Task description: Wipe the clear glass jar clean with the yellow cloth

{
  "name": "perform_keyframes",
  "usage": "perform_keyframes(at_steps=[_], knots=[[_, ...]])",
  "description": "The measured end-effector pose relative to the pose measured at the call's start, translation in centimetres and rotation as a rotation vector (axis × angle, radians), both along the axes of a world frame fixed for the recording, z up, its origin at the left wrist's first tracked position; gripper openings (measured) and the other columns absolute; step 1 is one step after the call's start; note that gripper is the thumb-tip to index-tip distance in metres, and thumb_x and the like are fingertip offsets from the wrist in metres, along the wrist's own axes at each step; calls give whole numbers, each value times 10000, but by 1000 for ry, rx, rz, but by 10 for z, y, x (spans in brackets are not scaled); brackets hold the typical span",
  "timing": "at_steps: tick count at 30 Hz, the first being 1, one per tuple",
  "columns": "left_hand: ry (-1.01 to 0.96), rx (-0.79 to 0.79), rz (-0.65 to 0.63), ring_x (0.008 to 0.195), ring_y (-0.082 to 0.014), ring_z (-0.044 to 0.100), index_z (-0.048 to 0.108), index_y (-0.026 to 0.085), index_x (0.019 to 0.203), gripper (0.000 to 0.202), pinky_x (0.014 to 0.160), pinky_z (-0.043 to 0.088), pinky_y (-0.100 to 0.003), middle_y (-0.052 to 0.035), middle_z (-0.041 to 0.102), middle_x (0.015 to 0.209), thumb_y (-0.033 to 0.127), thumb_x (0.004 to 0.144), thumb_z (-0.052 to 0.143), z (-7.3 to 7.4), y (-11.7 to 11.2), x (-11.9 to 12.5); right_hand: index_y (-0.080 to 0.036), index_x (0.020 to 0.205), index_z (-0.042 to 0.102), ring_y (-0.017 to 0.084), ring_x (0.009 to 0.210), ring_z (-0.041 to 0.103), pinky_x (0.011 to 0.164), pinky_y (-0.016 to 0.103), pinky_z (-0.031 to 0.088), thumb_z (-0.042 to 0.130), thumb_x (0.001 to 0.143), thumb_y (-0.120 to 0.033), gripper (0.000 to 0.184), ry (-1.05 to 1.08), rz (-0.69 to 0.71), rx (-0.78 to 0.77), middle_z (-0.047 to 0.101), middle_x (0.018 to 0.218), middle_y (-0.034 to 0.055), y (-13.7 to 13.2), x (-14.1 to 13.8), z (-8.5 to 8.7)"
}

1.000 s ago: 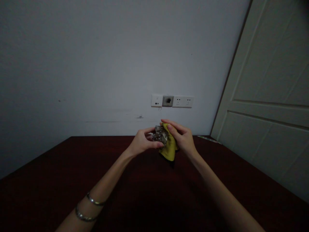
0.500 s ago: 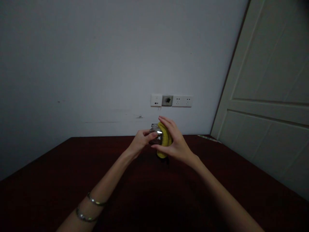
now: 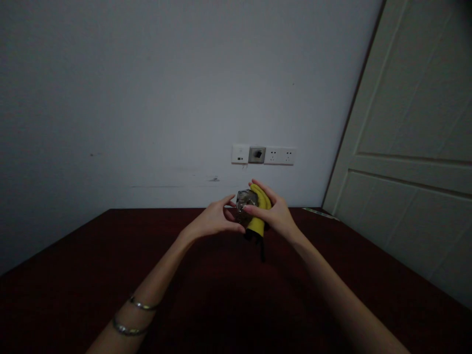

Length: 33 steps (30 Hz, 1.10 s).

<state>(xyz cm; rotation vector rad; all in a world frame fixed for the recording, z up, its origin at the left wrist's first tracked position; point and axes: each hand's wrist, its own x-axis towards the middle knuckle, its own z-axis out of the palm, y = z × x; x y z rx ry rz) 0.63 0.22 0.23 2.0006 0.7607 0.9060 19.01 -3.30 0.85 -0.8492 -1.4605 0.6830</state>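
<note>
Head view, dim light: right hand (image 3: 276,216) closed around a yellow cloth (image 3: 258,212), thumb laid across the front of a small glass jar (image 3: 246,198), pressing cloth and glass together, loose cloth end hanging below the palm. Left hand (image 3: 214,222) just beside the jar on its other side, fingers loosely spread and curved toward it, thumb low underneath; actual contact with the glass impossible to tell. Both raised clear of the dark red table (image 3: 221,295) beneath the wrists, with two metal bangles (image 3: 133,315) far back on the left forearm. Beyond the fingertips, a strip of wall sockets (image 3: 263,155); off past the right hand, a pale panelled door (image 3: 413,147). Judged by look: jar light, rigid, smooth, probably slippery against bare skin, and breakable if dropped on the hard tabletop; cloth soft, limp and grippy. Best held around the jar's sides with cloth between palm and glass, thumb opposing the fingers, never by the rim alone.
</note>
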Motion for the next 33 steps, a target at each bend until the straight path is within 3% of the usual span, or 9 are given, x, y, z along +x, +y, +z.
perform_keyframes(at_steps=[3,6,10,15,18,21,28,30,33], knots=[[7,111,113,864,-217,633,363,166,1383,1038,749,521,-373,-173,546,1257,337,488,860,2,-6,5,-172,1289,521,259,1018,646,925,447,510,800,573,-380,796,39,11,-100,643,1198,132,1,-1,2],[-32,184,63,1013,-258,612,440,154,1318,904,879,491,-402,-140,599,1202,319,528,846,3,-9,9,-135,1306,502,266,1063,628,954,445,494,796,576,-398,830,-6,6,-101,616,1242,156,0,-4,3],[-54,219,50,990,-268,627,509,143,1220,785,872,504,-411,-109,648,1106,325,535,846,2,-8,10,-157,1315,498,265,1132,594,1000,451,457,759,634,-446,785,-77,-1,-41,584,1292,152,0,-5,2],[-87,258,108,1046,-284,612,441,148,1291,950,925,490,-447,-134,607,1194,353,471,875,-2,-5,10,-247,1211,602,235,1243,515,1084,466,359,545,838,-508,459,-87,11,148,584,1309,85,-9,-9,6],[-121,291,64,1104,-294,586,406,148,1325,985,954,480,-453,-156,557,1271,356,484,874,-3,-4,9,-289,1098,671,213,1297,459,1120,472,300,544,874,-402,281,-145,14,380,573,1329,38,-17,-13,7],[-125,365,30,1206,-301,517,393,160,1341,972,1029,423,-467,-162,495,1349,349,513,866,-1,-6,9,-302,1008,710,201,1260,500,1104,459,330,574,869,-298,194,-142,4,527,637,1245,21,-16,-14,4],[-34,504,23,1252,-332,469,428,163,1327,990,1084,347,-527,-163,491,1356,382,471,875,3,-13,11,-235,919,734,219,1033,659,958,435,490,571,857,-394,236,167,1,205,719,1077,62,4,-10,-2],[-36,500,34,1235,-331,486,437,169,1319,975,1071,365,-521,-158,504,1342,377,472,873,3,-12,10,-240,933,728,209,1056,646,969,427,486,559,871,-352,212,86,-56,314,703,1117,58,-1,-12,-1],[-45,493,37,1219,-314,504,443,179,1307,893,1061,378,-504,-139,529,1315,317,524,851,2,-10,9,-263,1012,706,212,1168,582,1027,452,445,570,864,-236,203,-214,-111,626,668,1189,49,-13,-14,-1]])
